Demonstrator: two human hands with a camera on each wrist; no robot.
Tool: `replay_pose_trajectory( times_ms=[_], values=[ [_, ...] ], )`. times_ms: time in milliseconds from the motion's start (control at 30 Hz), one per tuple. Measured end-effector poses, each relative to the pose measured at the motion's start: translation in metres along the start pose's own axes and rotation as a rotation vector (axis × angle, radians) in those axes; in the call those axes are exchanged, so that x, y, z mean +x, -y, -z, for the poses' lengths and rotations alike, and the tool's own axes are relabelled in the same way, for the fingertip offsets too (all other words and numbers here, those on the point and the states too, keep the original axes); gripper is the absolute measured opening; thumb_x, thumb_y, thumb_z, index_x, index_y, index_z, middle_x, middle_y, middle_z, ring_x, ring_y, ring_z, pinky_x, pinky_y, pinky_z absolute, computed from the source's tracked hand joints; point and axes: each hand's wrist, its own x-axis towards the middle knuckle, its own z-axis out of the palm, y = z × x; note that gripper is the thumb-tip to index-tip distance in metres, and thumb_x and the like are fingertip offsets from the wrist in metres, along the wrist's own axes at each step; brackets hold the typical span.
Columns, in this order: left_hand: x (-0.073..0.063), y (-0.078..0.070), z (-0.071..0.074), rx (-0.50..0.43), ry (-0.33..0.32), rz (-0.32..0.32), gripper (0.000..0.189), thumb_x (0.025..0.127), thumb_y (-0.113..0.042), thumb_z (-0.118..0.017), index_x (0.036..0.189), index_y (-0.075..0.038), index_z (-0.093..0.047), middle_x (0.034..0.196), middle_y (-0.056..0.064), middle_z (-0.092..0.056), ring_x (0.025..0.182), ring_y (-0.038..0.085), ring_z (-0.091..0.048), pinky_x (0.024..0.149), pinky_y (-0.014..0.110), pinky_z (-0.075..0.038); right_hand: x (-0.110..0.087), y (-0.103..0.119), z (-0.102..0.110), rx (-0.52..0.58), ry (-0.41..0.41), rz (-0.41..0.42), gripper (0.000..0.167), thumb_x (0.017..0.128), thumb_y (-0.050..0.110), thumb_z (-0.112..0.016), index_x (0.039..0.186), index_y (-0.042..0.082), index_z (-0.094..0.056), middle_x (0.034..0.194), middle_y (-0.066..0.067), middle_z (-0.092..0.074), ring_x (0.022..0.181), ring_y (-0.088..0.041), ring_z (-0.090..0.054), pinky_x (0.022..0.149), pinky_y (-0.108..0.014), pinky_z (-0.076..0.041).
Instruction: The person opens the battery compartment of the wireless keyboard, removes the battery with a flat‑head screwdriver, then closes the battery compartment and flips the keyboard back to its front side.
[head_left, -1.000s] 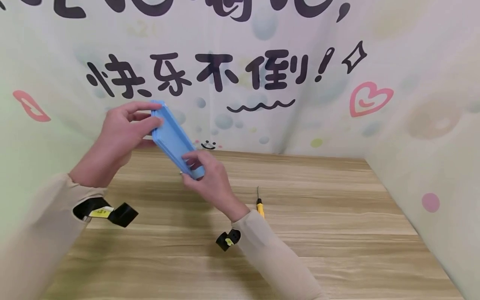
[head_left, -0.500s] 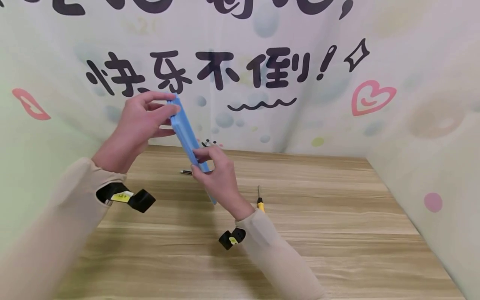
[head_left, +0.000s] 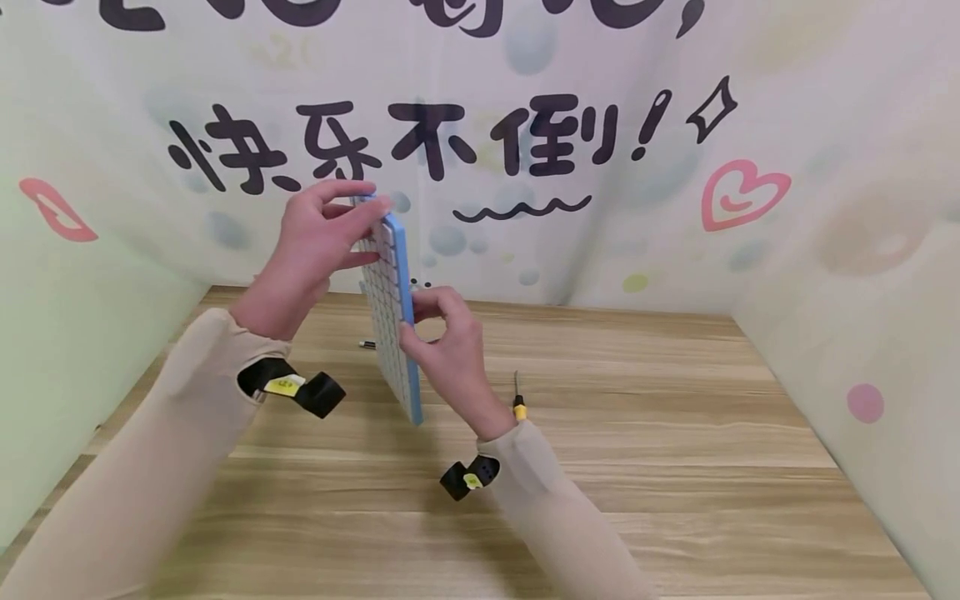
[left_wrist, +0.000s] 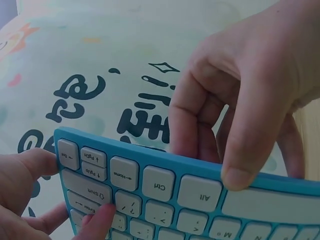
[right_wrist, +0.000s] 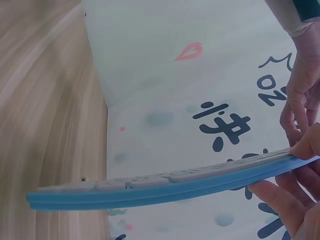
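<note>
A blue keyboard (head_left: pixel 391 325) with white keys stands steeply on edge above the table, its key side turned to the left in the head view. My left hand (head_left: pixel 313 237) pinches the upper end, with fingers near the Shift and Enter keys in the left wrist view. My right hand (head_left: pixel 453 350) grips one long edge partway down. In the left wrist view that hand (left_wrist: pixel 255 75) has its thumb beside the Alt key (left_wrist: pixel 200 193). The right wrist view shows the keyboard (right_wrist: pixel 150 195) edge-on, so its back is hidden.
A screwdriver (head_left: pixel 520 404) with a yellow handle lies on the wooden table (head_left: pixel 675 467), partly behind my right wrist. A small dark pen-like thing (head_left: pixel 367 344) pokes out behind the keyboard. A printed cloth wall (head_left: pixel 660 250) rises at the back.
The keyboard has turned from showing its blue underside to showing its white keys. My left hand has moved right and slightly up; my right hand has shifted slightly right.
</note>
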Motion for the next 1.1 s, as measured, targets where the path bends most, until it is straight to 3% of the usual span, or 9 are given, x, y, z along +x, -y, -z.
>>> replay_pose_trajectory(
  times_ms=[133, 233, 467, 600, 700, 833, 967, 1100],
  values=[
    [0.002, 0.003, -0.006, -0.016, 0.005, 0.005, 0.049, 0.085, -0.030, -0.063, 0.128, -0.009, -0.051, 0.107, 0.010, -0.049, 0.093, 0.020, -0.055, 0.070, 0.033, -0.052, -0.001, 0.016, 0.006, 0.016, -0.022, -0.036, 0.025, 0.079, -0.012, -0.059, 0.103, -0.011, -0.053, 0.097, -0.022, -0.056, 0.085, -0.032, -0.057, 0.055, -0.025, -0.052],
    [0.005, 0.006, -0.011, -0.035, 0.008, 0.006, 0.049, 0.086, -0.030, -0.063, 0.129, -0.011, -0.051, 0.111, 0.010, -0.048, 0.099, 0.020, -0.052, 0.071, 0.032, -0.052, -0.002, 0.016, 0.007, 0.012, -0.039, -0.045, 0.025, 0.079, -0.012, -0.059, 0.104, -0.011, -0.053, 0.096, -0.022, -0.056, 0.085, -0.032, -0.057, 0.054, -0.025, -0.052],
    [0.009, 0.017, -0.019, -0.101, -0.032, 0.006, 0.044, 0.086, -0.025, -0.064, 0.127, -0.012, -0.053, 0.111, 0.009, -0.045, 0.101, 0.019, -0.047, 0.071, 0.030, -0.052, -0.004, -0.021, 0.003, 0.018, -0.077, -0.034, 0.026, 0.081, -0.006, -0.060, 0.107, -0.005, -0.054, 0.099, -0.015, -0.057, 0.085, -0.023, -0.057, 0.062, -0.025, -0.052],
    [0.011, 0.026, -0.023, -0.182, -0.047, -0.023, 0.039, 0.085, -0.020, -0.065, 0.122, -0.011, -0.056, 0.110, 0.008, -0.046, 0.098, 0.020, -0.050, 0.069, 0.027, -0.052, -0.004, -0.011, 0.006, 0.017, -0.114, -0.043, 0.024, 0.080, -0.010, -0.058, 0.104, -0.010, -0.053, 0.096, -0.020, -0.058, 0.083, -0.028, -0.057, 0.069, -0.031, -0.052],
    [0.012, 0.034, -0.025, -0.228, -0.028, -0.048, 0.037, 0.086, -0.020, -0.065, 0.120, -0.009, -0.057, 0.111, 0.008, -0.048, 0.095, 0.021, -0.053, 0.071, 0.026, -0.052, -0.003, 0.001, 0.008, 0.018, -0.132, -0.051, 0.023, 0.080, -0.012, -0.056, 0.103, -0.012, -0.051, 0.096, -0.023, -0.056, 0.083, -0.032, -0.057, 0.075, -0.036, -0.051],
    [0.012, 0.043, -0.024, -0.242, 0.004, -0.054, 0.034, 0.086, -0.019, -0.064, 0.118, -0.006, -0.058, 0.110, 0.008, -0.051, 0.096, 0.020, -0.053, 0.075, 0.026, -0.051, -0.003, 0.003, 0.011, 0.025, -0.149, -0.079, 0.022, 0.082, -0.011, -0.054, 0.103, -0.013, -0.050, 0.098, -0.023, -0.056, 0.086, -0.033, -0.056, 0.070, -0.036, -0.052],
    [0.010, 0.053, -0.023, -0.219, 0.032, -0.031, 0.033, 0.087, -0.020, -0.063, 0.116, -0.004, -0.058, 0.108, 0.007, -0.052, 0.098, 0.021, -0.052, 0.077, 0.027, -0.051, -0.003, -0.001, 0.013, 0.049, -0.169, -0.099, 0.022, 0.085, -0.009, -0.053, 0.106, -0.012, -0.048, 0.101, -0.023, -0.055, 0.089, -0.032, -0.055, 0.067, -0.033, -0.053],
    [0.006, 0.065, -0.018, -0.212, 0.059, -0.007, 0.035, 0.088, -0.021, -0.062, 0.116, -0.001, -0.057, 0.105, 0.006, -0.051, 0.098, 0.021, -0.052, 0.078, 0.027, -0.050, -0.002, -0.019, 0.013, 0.085, -0.184, -0.114, 0.023, 0.088, -0.003, -0.053, 0.110, -0.006, -0.048, 0.106, -0.017, -0.054, 0.092, -0.026, -0.054, 0.067, -0.032, -0.053]
  ],
)
